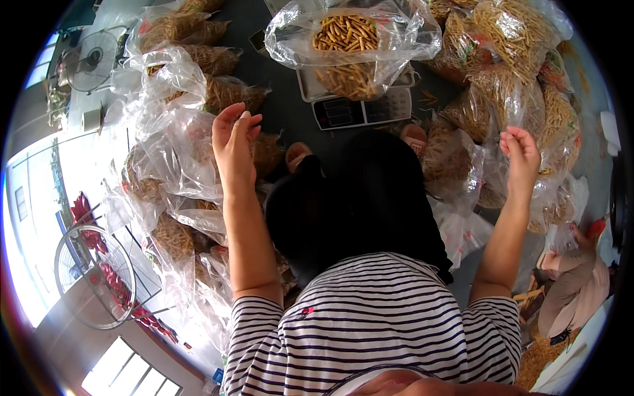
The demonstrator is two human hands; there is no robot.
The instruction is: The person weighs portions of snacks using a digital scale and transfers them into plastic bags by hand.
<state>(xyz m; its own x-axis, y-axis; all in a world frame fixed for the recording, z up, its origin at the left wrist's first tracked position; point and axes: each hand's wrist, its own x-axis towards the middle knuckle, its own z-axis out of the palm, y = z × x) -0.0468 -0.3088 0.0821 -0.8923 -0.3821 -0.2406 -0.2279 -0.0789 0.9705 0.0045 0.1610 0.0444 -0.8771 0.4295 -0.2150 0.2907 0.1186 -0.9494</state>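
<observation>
My left hand (236,146) is raised at the left, beside clear bags of brown sticks (231,94). Its fingers are loosely bent and apart, with nothing visible in them. On the right, my right hand (522,157) is up in front of the stacked bags (505,99). Its fingers curl in with their tips close together; whether anything is between them is hidden. Ahead of me, between the hands, a clear plastic bag (284,43) stands open on a scale (362,112). Short brown stick pieces (345,34) fill it. Neither hand touches that bag or the scale.
Bags of sticks line both sides of my legs (356,204). Fans (92,61) stand at the left, one a large wheel-like fan (94,277). A person (573,290) in light trousers sits at the lower right, near loose brown material (545,360) on the floor.
</observation>
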